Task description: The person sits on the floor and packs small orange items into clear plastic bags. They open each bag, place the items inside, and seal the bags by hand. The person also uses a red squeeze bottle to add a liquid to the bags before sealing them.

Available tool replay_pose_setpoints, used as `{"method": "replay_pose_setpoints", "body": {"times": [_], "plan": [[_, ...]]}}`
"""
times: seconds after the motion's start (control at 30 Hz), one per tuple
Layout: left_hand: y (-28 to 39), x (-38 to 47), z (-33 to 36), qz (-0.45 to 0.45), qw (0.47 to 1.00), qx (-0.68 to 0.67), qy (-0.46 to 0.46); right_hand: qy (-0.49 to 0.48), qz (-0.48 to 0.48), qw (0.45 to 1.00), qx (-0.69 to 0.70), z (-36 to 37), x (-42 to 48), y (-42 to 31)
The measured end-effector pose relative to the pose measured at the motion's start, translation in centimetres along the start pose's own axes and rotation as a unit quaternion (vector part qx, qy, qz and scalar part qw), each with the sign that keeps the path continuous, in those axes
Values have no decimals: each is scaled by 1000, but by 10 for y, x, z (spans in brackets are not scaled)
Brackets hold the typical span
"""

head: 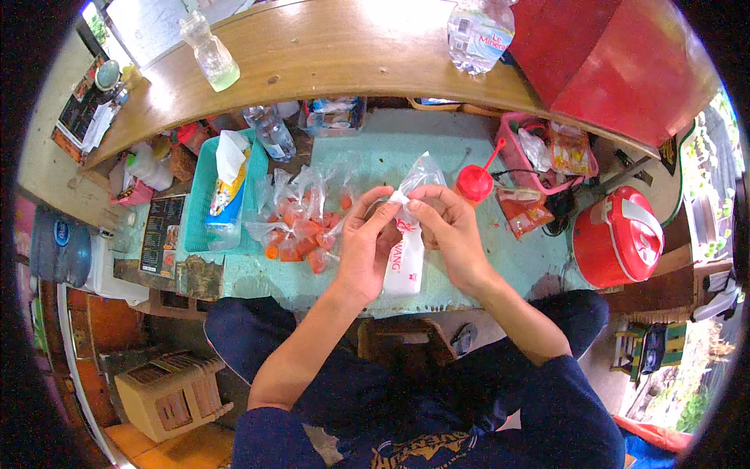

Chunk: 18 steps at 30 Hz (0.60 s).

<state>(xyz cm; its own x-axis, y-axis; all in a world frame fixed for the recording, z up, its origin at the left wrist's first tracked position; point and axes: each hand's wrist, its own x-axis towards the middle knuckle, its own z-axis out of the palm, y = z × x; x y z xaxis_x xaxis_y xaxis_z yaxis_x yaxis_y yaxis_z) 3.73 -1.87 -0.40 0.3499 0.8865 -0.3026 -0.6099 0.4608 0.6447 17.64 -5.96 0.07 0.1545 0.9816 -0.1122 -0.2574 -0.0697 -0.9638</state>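
My left hand [368,249] and my right hand [456,240] meet over the light green tabletop [351,290]. Between both thumbs and fingertips they pinch a clear plastic bag [428,169], its loose end pointing away from me. Below the fingers lies a white plastic packet [405,267] with red printing; whether the clear plastic belongs to it, I cannot tell. Left of my left hand sits a pile of small clear bags [300,231] with orange contents. Beyond my right hand stands a red-topped container [473,183] with a red spoon [494,155] in it.
At left a teal basket [193,225] holds a tissue pack [227,196]. To the right are a pink basket [554,184], an orange packet [524,217] and a red lidded container [615,237]. A wooden shelf [351,47] with bottles overhangs the far side.
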Motion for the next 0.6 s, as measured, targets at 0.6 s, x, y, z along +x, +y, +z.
{"method": "replay_pose_setpoints", "body": {"times": [0.6], "plan": [[3, 5, -1, 261, 837, 475, -71, 38, -104, 992, -61, -3, 7, -11]]}}
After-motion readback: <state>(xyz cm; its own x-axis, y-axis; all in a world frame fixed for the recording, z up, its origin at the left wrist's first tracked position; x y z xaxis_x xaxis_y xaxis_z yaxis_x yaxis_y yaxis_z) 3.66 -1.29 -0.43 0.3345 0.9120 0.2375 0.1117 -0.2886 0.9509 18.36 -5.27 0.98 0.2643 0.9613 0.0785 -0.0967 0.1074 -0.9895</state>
